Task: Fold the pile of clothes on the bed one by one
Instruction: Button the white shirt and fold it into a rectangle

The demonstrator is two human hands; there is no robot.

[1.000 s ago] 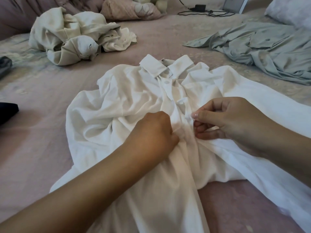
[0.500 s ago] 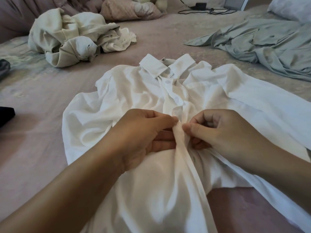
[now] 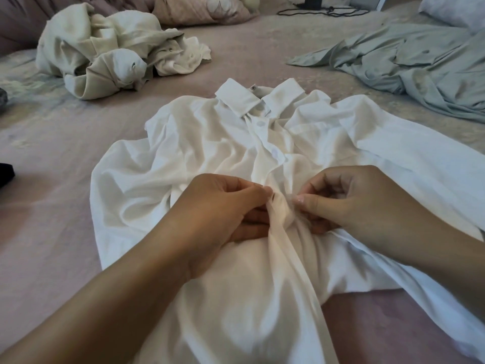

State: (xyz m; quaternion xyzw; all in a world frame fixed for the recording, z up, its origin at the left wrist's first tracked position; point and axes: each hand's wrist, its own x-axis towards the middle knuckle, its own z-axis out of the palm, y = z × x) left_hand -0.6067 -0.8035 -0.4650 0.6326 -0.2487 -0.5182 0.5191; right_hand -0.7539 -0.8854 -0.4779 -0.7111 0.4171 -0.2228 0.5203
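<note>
A pinkish bedspread (image 3: 65, 232) covers the bed, softly daylit. At its far edge lie a pink cushion (image 3: 199, 9), a pale pillow (image 3: 456, 9) and a black cable (image 3: 322, 11).

Black cable (image 3: 322, 12) with a dark adapter (image 3: 312, 1) on the far bedspread, pink cushion (image 3: 199, 9) at the far edge, pale pillow (image 3: 454, 9) in the far right corner, dark object (image 3: 5, 174) at the left edge, partly cut off

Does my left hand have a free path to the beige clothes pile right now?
Probably not yet: the left hand is pinching the white shirt. The bed toward the beige pile looks unobstructed, though it lies far off.
</note>
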